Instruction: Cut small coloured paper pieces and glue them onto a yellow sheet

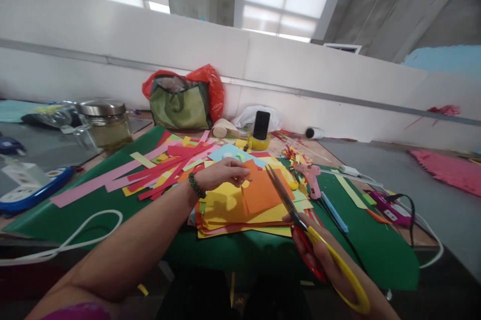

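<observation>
My left hand (233,173), a green bead bracelet at its wrist, is closed in a pinch by the left edge of an orange paper sheet (265,192). Just below its fingertips a small yellow bit shows; whether the fingers hold it or the sheet's edge I cannot make out. Scissors (283,192) with red and yellow handles are in my right hand (319,247), its fingers in the loops and the blades pointing up and away over the orange sheet. Beneath lies a stack of yellow and other coloured paper (221,217).
Pink, red and yellow paper strips (173,160) spread to the left. A pink glue gun (312,180), a light-blue stick (334,211) and a purple power strip (393,207) lie right. Behind stand a phone (261,125), a green bag (180,104) and a glass jar (105,124).
</observation>
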Demonstrator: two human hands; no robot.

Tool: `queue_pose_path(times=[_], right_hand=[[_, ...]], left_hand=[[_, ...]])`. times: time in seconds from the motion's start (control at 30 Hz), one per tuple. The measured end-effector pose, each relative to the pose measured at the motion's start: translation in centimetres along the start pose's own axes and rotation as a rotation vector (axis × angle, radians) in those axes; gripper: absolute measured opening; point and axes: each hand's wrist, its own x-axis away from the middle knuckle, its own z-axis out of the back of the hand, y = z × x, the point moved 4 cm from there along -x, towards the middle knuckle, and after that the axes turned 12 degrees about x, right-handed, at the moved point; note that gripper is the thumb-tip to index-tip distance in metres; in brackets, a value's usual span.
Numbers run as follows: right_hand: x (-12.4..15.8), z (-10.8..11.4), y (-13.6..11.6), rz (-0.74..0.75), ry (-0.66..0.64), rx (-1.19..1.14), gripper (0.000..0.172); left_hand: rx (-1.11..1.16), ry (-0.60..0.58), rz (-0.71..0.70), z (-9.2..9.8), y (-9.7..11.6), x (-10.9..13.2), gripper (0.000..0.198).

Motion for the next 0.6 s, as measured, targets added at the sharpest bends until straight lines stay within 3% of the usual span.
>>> queue_pose_path(times=[0.27,0.4,0.6], right_hand=[[-1.7,0.9,-1.5,0.01,-0.084,0.135,0.077],[-2.0,0.6,-2.3,0.011,-0.128,0.177,0.081],[-2.3,0.2,-2.1,0.023,-0.155,0.198,0.09]], left_hand=[[-0.054,-0.085,-0.093,-0.5,0.8,0.5,0.022],[-0.061,-0.122,-0.054,-0.8,0.7,0.5,0.016],[0.107,-0.125,0.028,-0.6,-0.5,0.2,0.015]])
